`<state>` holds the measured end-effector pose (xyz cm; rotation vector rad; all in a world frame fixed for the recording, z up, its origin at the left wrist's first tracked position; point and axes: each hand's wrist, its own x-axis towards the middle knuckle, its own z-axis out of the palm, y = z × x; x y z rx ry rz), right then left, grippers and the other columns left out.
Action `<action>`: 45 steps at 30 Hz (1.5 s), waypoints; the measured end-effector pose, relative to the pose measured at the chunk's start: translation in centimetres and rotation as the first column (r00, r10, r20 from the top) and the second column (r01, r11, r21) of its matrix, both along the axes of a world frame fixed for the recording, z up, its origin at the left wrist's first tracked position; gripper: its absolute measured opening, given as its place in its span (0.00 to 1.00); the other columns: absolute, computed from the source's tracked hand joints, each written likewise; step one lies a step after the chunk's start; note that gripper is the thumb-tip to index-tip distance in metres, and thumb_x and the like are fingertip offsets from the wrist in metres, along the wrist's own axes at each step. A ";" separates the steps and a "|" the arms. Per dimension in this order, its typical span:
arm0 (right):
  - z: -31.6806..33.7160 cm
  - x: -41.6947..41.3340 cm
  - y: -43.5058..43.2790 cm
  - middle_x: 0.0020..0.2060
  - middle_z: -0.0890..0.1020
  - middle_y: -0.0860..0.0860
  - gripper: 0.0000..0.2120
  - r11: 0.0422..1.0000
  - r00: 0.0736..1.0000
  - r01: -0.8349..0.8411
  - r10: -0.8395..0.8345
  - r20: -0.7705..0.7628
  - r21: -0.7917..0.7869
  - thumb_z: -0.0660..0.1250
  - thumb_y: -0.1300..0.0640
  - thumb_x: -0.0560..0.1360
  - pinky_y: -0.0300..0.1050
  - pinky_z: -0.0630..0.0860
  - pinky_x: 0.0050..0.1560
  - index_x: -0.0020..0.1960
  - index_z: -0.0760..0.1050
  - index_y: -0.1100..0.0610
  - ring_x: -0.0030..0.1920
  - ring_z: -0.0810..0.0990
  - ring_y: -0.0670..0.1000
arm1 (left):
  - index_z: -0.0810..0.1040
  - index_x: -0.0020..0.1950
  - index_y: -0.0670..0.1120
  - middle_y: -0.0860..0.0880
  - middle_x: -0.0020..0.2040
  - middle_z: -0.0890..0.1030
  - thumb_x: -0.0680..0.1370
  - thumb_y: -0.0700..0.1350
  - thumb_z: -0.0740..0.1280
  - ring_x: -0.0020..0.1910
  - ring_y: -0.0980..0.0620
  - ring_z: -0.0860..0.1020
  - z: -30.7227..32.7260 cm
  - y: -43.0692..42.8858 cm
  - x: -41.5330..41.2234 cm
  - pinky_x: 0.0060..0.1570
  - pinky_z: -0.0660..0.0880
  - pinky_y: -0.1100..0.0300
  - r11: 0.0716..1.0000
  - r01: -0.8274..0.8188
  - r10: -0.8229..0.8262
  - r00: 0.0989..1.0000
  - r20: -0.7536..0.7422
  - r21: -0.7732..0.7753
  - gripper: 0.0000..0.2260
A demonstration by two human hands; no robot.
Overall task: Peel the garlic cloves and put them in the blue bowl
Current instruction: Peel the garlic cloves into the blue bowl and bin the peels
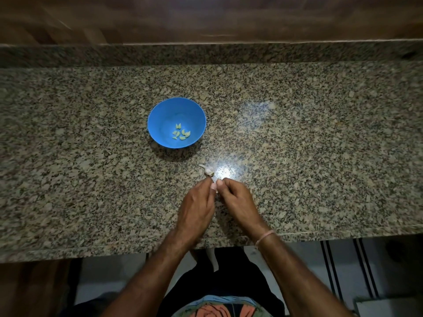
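Observation:
A blue bowl [160, 110] stands on the granite counter and holds several peeled, pale yellow-green garlic cloves [180, 132]. Nearer to me, a piece of unpeeled garlic bulb [207, 170] with white skin and a stalk lies on the counter, just beyond my fingertips. My left hand [198, 204] and my right hand [235, 197] meet in front of it. Their thumbs and curled fingertips are pinched together on a small garlic clove, which the fingers almost wholly hide.
The speckled granite counter [320, 145] runs the full width of the view, with a raised back ledge and a wooden wall behind. A bright light glare sits right of the garlic. The counter's front edge is below my wrists.

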<state>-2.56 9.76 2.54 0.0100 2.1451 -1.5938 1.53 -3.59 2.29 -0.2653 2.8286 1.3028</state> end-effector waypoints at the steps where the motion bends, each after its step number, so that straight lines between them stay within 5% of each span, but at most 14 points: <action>1: 0.3 0.0 0.0 0.35 0.74 0.47 0.18 0.999 0.998 -0.008 0.011 0.069 -0.041 0.63 0.46 0.85 0.40 0.71 0.38 0.42 0.74 0.56 0.36 0.70 0.46 | 0.73 0.51 0.46 0.50 0.39 0.75 0.88 0.49 0.56 0.37 0.50 0.74 0.4 0.2 0.0 0.36 0.71 0.50 1.000 -0.010 0.010 1.000 -0.009 0.017 0.11; 5: 0.5 0.2 0.6 0.35 0.74 0.46 0.15 0.999 0.993 -0.048 0.048 -0.110 0.003 0.62 0.51 0.86 0.34 0.69 0.36 0.42 0.72 0.55 0.33 0.69 0.40 | 0.76 0.69 0.50 0.61 0.57 0.74 0.88 0.56 0.54 0.52 0.61 0.73 2.0 1.1 -0.4 0.66 0.75 0.53 0.939 -0.160 0.069 0.955 0.287 0.305 0.17; 6: 0.4 0.3 0.6 0.33 0.72 0.44 0.15 0.996 0.972 -0.054 0.068 -0.223 0.071 0.62 0.52 0.86 0.32 0.67 0.34 0.42 0.71 0.54 0.32 0.68 0.40 | 0.76 0.70 0.50 0.47 0.60 0.82 0.88 0.57 0.54 0.60 0.51 0.82 2.3 1.2 -0.7 0.71 0.74 0.49 0.871 -0.236 0.046 0.912 0.407 0.431 0.19; 10: -0.8 -0.4 0.8 0.32 0.69 0.42 0.16 0.944 0.830 -0.001 0.185 -0.526 0.330 0.59 0.47 0.86 0.32 0.61 0.34 0.41 0.68 0.50 0.33 0.65 0.41 | 0.75 0.55 0.46 0.50 0.39 0.76 0.89 0.51 0.54 0.32 0.56 0.76 3.0 1.4 -1.5 0.31 0.75 0.65 0.665 -0.443 0.003 0.807 0.591 0.601 0.13; 14: 1.2 -1.9 1.1 0.32 0.73 0.45 0.17 0.996 0.998 -0.044 0.048 -0.049 0.072 0.63 0.49 0.85 0.34 0.68 0.34 0.39 0.72 0.52 0.30 0.68 0.41 | 0.77 0.64 0.47 0.52 0.49 0.80 0.88 0.53 0.53 0.44 0.59 0.77 1.6 2.4 -1.0 0.42 0.71 0.61 0.988 -0.140 0.129 0.979 0.156 0.064 0.17; 16: 2.0 -2.4 1.6 0.32 0.73 0.46 0.17 0.994 0.948 0.018 0.017 0.319 -0.107 0.63 0.48 0.85 0.34 0.70 0.32 0.40 0.73 0.54 0.30 0.69 0.43 | 0.74 0.56 0.47 0.54 0.41 0.72 0.87 0.55 0.51 0.33 0.60 0.68 1.1 3.0 -0.9 0.32 0.61 0.64 0.975 -0.102 0.102 0.995 -0.012 -0.198 0.16; 19: 2.0 -2.8 2.2 0.29 0.73 0.46 0.17 0.974 0.871 0.074 0.041 0.489 -0.214 0.62 0.48 0.86 0.34 0.69 0.30 0.41 0.74 0.54 0.28 0.69 0.44 | 0.70 0.50 0.48 0.55 0.38 0.67 0.87 0.54 0.53 0.30 0.59 0.64 1.5 3.6 -1.0 0.29 0.55 0.66 0.950 -0.133 0.115 0.990 -0.079 -0.281 0.13; 24: 1.1 -2.4 2.4 0.34 0.75 0.47 0.17 0.986 0.966 0.060 -0.017 0.258 -0.158 0.61 0.47 0.86 0.35 0.71 0.35 0.42 0.74 0.54 0.33 0.71 0.44 | 0.76 0.46 0.49 0.52 0.40 0.80 0.87 0.52 0.61 0.38 0.61 0.77 1.5 4.1 -1.7 0.34 0.71 0.71 0.894 -0.354 0.308 0.930 0.198 0.275 0.13; 27: 0.6 -2.3 2.6 0.32 0.73 0.45 0.18 0.999 1.000 -0.015 0.015 0.010 -0.029 0.62 0.50 0.86 0.30 0.67 0.33 0.38 0.72 0.52 0.31 0.69 0.38 | 0.79 0.46 0.47 0.53 0.38 0.80 0.86 0.53 0.63 0.36 0.58 0.77 1.9 4.4 -1.8 0.32 0.70 0.71 0.875 -0.406 0.350 0.906 0.237 0.265 0.14; 33: -0.6 -2.9 2.6 0.30 0.69 0.41 0.16 0.962 0.876 -0.076 0.191 -0.443 0.264 0.63 0.51 0.85 0.31 0.64 0.32 0.38 0.68 0.49 0.31 0.66 0.38 | 0.77 0.42 0.46 0.52 0.32 0.75 0.86 0.50 0.64 0.27 0.57 0.69 1.8 4.6 -2.5 0.24 0.65 0.65 0.453 -0.691 0.260 0.707 0.657 0.564 0.14; 36: -0.9 -2.9 2.5 0.32 0.73 0.44 0.16 0.991 0.968 -0.025 0.056 -0.245 0.129 0.63 0.52 0.85 0.34 0.68 0.33 0.39 0.73 0.55 0.31 0.68 0.41 | 0.79 0.45 0.45 0.54 0.36 0.79 0.85 0.49 0.66 0.31 0.62 0.75 1.9 4.6 -2.2 0.30 0.68 0.70 0.827 -0.455 0.371 0.883 0.286 0.330 0.12; 38: -0.6 -3.2 2.4 0.34 0.75 0.48 0.17 0.999 0.998 0.024 -0.025 0.056 0.028 0.63 0.51 0.85 0.39 0.71 0.35 0.40 0.75 0.56 0.33 0.71 0.45 | 0.80 0.47 0.46 0.56 0.37 0.79 0.84 0.47 0.68 0.35 0.66 0.77 2.0 4.7 -2.1 0.34 0.70 0.74 0.906 -0.377 0.367 0.926 0.090 0.191 0.08; 41: -0.3 -3.3 2.4 0.35 0.78 0.49 0.17 0.994 0.967 0.049 -0.021 0.253 -0.102 0.62 0.49 0.86 0.40 0.76 0.38 0.44 0.77 0.58 0.35 0.75 0.46 | 0.82 0.50 0.45 0.52 0.41 0.84 0.84 0.46 0.69 0.39 0.64 0.81 1.0 4.2 -1.9 0.37 0.74 0.72 0.868 -0.427 0.404 0.904 0.141 0.252 0.06; 45: -0.5 -2.7 2.6 0.32 0.75 0.47 0.17 0.999 1.000 0.001 -0.001 -0.015 0.033 0.64 0.52 0.85 0.30 0.71 0.33 0.38 0.74 0.54 0.31 0.72 0.38 | 0.82 0.52 0.46 0.47 0.44 0.86 0.84 0.47 0.68 0.40 0.53 0.83 -0.2 4.2 -1.7 0.39 0.78 0.61 0.660 -0.630 0.494 0.774 0.396 0.410 0.07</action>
